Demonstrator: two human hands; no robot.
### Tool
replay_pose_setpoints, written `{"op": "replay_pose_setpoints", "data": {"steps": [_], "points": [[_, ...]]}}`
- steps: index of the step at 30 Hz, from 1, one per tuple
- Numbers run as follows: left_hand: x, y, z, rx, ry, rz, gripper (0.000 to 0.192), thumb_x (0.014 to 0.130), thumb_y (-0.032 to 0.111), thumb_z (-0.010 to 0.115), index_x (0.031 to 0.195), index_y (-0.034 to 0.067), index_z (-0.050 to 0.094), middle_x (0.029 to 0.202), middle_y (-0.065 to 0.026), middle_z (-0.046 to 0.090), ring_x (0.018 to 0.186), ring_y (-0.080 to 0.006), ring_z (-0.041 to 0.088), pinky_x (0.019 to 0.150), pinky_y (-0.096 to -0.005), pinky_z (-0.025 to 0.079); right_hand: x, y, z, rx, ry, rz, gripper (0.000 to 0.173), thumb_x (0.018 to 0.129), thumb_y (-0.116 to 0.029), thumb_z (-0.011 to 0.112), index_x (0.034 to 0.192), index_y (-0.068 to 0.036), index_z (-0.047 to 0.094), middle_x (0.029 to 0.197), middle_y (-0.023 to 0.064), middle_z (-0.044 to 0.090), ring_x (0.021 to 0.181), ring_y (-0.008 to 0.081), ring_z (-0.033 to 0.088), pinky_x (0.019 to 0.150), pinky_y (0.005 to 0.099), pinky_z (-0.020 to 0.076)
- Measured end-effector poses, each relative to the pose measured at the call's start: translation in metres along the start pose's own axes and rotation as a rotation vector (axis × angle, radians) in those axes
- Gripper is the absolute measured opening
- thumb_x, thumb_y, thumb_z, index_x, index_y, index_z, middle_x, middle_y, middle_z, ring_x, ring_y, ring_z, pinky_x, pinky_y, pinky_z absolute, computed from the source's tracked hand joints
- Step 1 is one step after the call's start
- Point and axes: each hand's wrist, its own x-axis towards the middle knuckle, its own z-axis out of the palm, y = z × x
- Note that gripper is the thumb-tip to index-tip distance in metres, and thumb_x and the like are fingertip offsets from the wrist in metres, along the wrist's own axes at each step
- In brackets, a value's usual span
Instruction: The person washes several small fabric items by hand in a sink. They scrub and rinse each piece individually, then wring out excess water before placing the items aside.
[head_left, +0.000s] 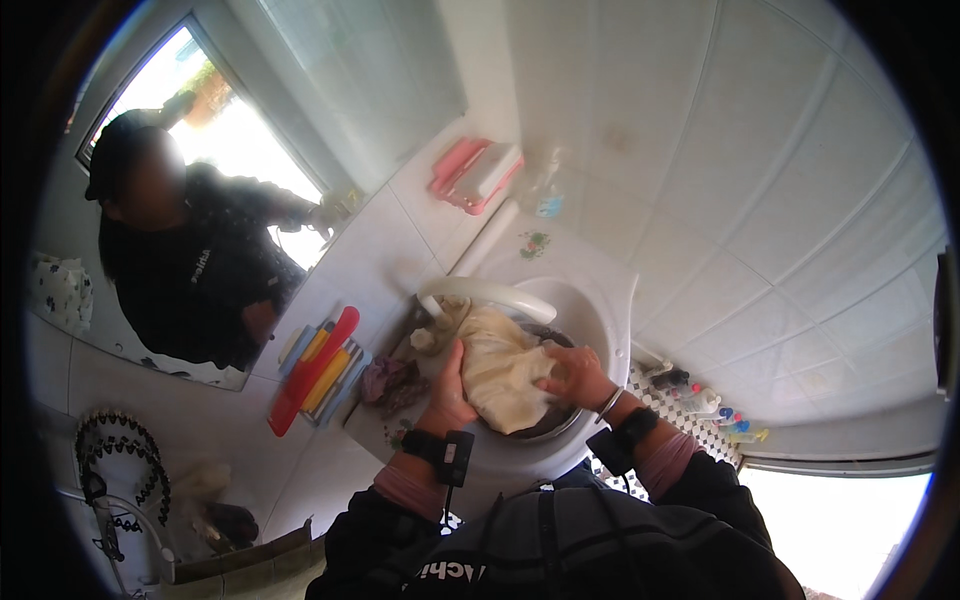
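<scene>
A wet cream-coloured cloth (501, 375) is bunched above a metal basin (551, 431) set in the white washbasin (611, 330). Along the cloth's left side lies my left hand (452, 386), its thumb pointing up; part of its grip is hidden. My right hand (581, 375) pinches the cloth's right part between thumb and fingers, and a bangle circles that wrist. A white curved faucet (495, 291) arches over the cloth's upper end. Both wrists wear black strapped devices.
A crumpled purple cloth (390, 381) lies left of the washbasin. On the wall are a red and yellow rack (315, 371) and a pink soap holder (469, 176). A bottle (550, 196) stands behind the basin; several bottles (705, 403) stand on the floor at right. A mirror (247, 225) hangs left.
</scene>
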Motion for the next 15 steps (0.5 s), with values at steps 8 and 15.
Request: {"op": "replay_pose_setpoints", "data": {"steps": [8, 15], "points": [[-0.007, 0.024, -0.006, 0.510, 0.038, 0.121, 0.039, 0.082, 0.017, 0.049, 0.117, 0.000, 0.048, 0.109, -0.0086, 0.056, 0.100, -0.0179, 0.054, 0.088, -0.0313, 0.042, 0.006, 0.000, 0.011, 0.204, -0.135, 0.297, 0.037, 0.069, -0.024, 0.067, 0.100, -0.006, 0.059, 0.088, 0.0116, 0.062, 0.086, 0.0305, 0.058, 0.082, 0.0360, 0.0449], [-0.018, 0.026, -0.005, 0.391, 0.062, 0.072, 0.038, 0.074, 0.015, 0.050, 0.108, -0.002, 0.053, 0.099, -0.0086, 0.059, 0.091, -0.0193, 0.056, 0.082, -0.0323, 0.045, 0.036, 0.044, 0.026, 0.512, -0.069, 0.235, 0.026, 0.075, -0.015, 0.061, 0.099, -0.004, 0.057, 0.085, 0.0089, 0.060, 0.082, 0.0219, 0.057, 0.075, 0.0319, 0.0446]]}}
